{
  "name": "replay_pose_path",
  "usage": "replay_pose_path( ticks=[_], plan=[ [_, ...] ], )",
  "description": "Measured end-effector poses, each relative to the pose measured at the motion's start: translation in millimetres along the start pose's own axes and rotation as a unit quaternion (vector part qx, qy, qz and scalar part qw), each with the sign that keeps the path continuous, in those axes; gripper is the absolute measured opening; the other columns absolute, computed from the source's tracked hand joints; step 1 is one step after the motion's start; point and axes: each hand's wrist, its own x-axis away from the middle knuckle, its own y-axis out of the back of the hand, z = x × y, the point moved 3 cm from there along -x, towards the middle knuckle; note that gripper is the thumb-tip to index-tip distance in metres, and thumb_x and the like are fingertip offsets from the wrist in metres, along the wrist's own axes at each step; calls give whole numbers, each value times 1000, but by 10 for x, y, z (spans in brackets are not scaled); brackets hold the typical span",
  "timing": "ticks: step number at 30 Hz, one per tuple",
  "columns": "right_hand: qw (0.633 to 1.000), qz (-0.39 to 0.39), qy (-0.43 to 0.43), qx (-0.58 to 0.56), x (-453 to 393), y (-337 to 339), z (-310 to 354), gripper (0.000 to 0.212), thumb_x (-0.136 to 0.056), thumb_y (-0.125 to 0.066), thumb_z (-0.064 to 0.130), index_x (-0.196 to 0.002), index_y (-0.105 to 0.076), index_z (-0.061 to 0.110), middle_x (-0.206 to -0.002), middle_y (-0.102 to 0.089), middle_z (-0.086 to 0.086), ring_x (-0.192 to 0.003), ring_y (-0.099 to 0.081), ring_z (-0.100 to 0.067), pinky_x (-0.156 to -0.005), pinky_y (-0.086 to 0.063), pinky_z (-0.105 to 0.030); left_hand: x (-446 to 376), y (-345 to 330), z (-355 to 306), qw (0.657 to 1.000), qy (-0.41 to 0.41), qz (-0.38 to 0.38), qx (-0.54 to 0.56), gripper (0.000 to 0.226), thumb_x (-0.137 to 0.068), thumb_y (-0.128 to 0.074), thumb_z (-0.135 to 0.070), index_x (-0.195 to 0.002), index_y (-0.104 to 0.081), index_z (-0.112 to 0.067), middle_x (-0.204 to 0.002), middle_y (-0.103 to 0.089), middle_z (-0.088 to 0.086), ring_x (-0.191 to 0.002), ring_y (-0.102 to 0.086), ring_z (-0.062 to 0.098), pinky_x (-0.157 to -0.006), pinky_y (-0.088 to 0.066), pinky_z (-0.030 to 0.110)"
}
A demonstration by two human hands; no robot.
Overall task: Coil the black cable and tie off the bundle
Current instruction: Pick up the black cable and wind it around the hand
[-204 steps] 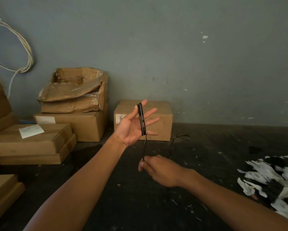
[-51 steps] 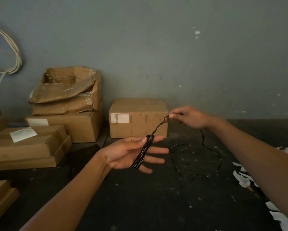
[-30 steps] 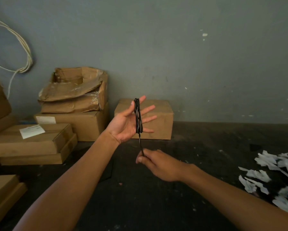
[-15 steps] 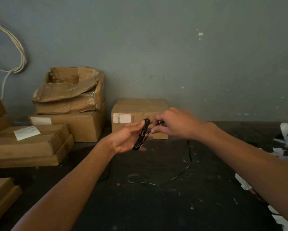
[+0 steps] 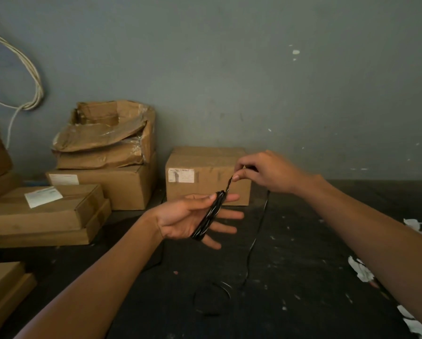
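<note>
Dark floor [image 5: 302, 277]: left hand [image 5: 190, 217], fingers straight, carries the black cable [image 5: 208, 217] coil; right hand [image 5: 266, 173] pinches its strand.

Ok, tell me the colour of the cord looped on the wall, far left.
Off-white, cream cord, seen in the head view.

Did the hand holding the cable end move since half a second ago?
Yes. The right hand pulled right, off the labelled brown cardboard box, stretching the thin black cable away from the left hand.
</note>
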Motion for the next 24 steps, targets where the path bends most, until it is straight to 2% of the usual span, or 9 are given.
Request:
replay_pose_path(
  ticks=[4, 8, 10, 12, 13, 14, 16, 21, 24],
  plan=[
    [994, -40, -1, -97, 33, -191, -127, 20, -99, -53, 28, -87, -66, 19, -75, -63, 8, -72, -60, -14, -66, -45, -34, -3, -92, -74, 994, -57, 73, 51, 50, -96, -53, -34, -145, -44, -26, -154, -37, 18, -142, -26, 47, -107, -23, 71],
    [988, -45, -14, -146, 145, -502, -195, 15, -102, -47, 15, -99, -60, 7, -80, -56, 17, -75, -56, 10, -68, -43, -16, -52, -157, -219, 985, -119, 92, 82, 48, -98, -48, -35, -145, -42, -27, -155, -35, 17, -140, -31, 46, -106, -22, 71],
    [990, -32, -13, -140, 200, -737, -178, 20, -99, -49, 7, -117, -55, 3, -95, -63, 9, -87, -60, 7, -77, -53, -27, -52, -178, -286, 980, -149, 88, 98, 47, -99, -44, -35, -145, -42, -27, -154, -36, 17, -139, -34, 46, -105, -22, 71],
    [983, -18, -10, -185, 249, -926, -42, 40, -98, -47, 13, -137, -44, 18, -121, -64, -1, -108, -62, -8, -90, -56, -37, -71, -200, -312, 973, -173, 94, 117, 46, -100, -42, -36, -146, -42, -27, -153, -39, 18, -137, -38, 46, -104, -22, 71],
    [973, -9, -17, -231, 277, -1000, 40, 41, -98, -47, 17, -135, -43, 32, -122, -64, 6, -110, -62, -9, -90, -55, -35, -97, -217, -324, 969, -184, 102, 129, 46, -101, -42, -36, -146, -41, -27, -152, -39, 18, -136, -38, 47, -104, -21, 70],
    [967, -6, -18, -253, 292, -1075, 104, 34, -99, -45, 19, -123, -49, 43, -108, -65, 19, -98, -62, -2, -82, -55, -31, -119, -227, -341, 965, -195, 108, 138, 46, -101, -41, -35, -146, -41, -27, -152, -39, 18, -136, -37, 48, -104, -20, 70],
    [962, -11, -36, -270, 324, -1197, 271, 27, -103, -43, 22, -96, -51, 47, -74, -62, 17, -68, -57, 0, -65, -50, -31, -151, -214, -396, 960, -215, 108, 143, 45, -100, -43, -35, -145, -42, -27, -152, -40, 18, -136, -37, 48, -104, -17, 71],
    [934, 36, -56, -352, 370, -1330, 478, 12, -103, -43, 30, -94, -48, 36, -72, -56, 1, -54, -54, -8, -46, -45, -24, -147, -59, -622, 953, -259, 39, 150, 44, -98, -40, -37, -140, -48, -28, -149, -45, 16, -133, -41, 49, -103, -24, 73],
    [933, 97, -42, -343, 389, -1300, 594, 19, -104, -39, 34, -95, -55, 31, -68, -51, 7, -56, -48, -4, -56, -43, -27, -73, 58, -773, 939, -304, -35, 157, 43, -95, -41, -38, -136, -51, -29, -149, -44, 15, -128, -48, 48, -99, -31, 73]
  ],
)
